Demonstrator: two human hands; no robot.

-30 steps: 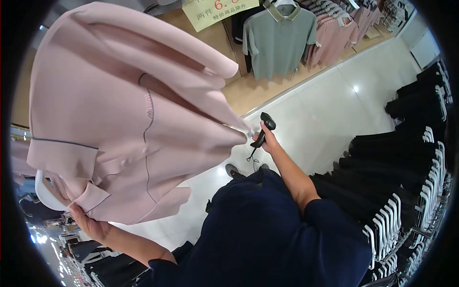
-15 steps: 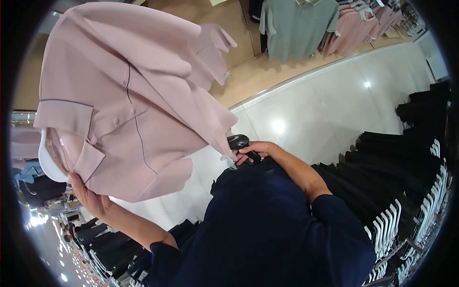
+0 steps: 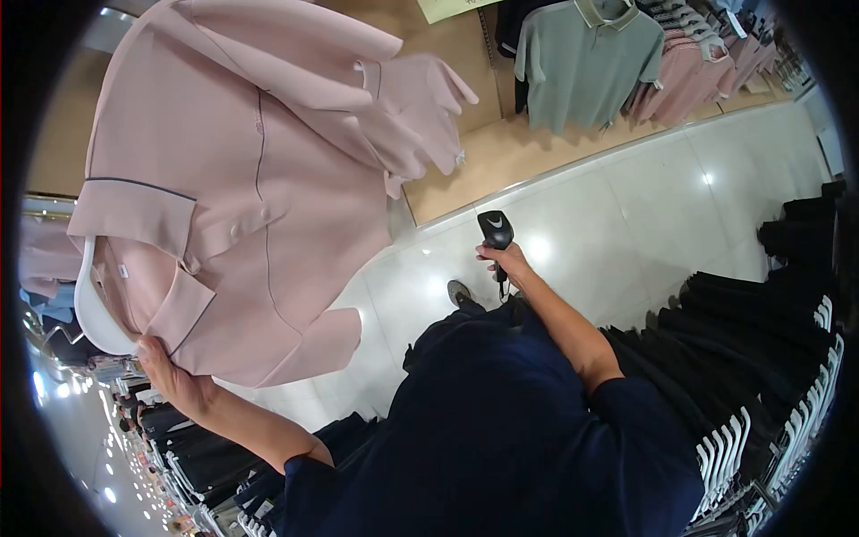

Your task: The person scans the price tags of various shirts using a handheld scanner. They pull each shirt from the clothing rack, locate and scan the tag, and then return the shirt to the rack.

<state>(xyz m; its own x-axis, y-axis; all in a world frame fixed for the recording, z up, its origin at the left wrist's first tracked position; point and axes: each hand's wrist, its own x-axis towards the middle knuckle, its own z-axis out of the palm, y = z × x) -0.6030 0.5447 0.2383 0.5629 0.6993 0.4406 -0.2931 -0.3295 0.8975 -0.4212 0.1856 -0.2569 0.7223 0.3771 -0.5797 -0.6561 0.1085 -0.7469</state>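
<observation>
A pink polo shirt (image 3: 215,206) with dark piping on its collar and front hangs sideways on a white hanger (image 3: 90,302), filling the upper left. My left hand (image 3: 179,383) grips the shirt and hanger near the collar, thumb on top; how the fingers lie behind the cloth is hidden. In my right hand (image 3: 506,259) is a black handheld barcode scanner (image 3: 495,230), held by its handle over the floor, apart from the shirt. A cord loop dangles below the handle.
A grey-green polo shirt (image 3: 586,63) and several pink shirts (image 3: 684,76) hang along the wall display. Black trousers (image 3: 716,331) on white hangers (image 3: 729,447) line the right side. Dark garments (image 3: 201,465) hang at lower left. Pale tiled floor (image 3: 617,206) lies between.
My right hand has drawn the scanner away from the shirt's lower edge, to the right and up. The shirt's hem hangs loose now; my left hand stays near the collar.
</observation>
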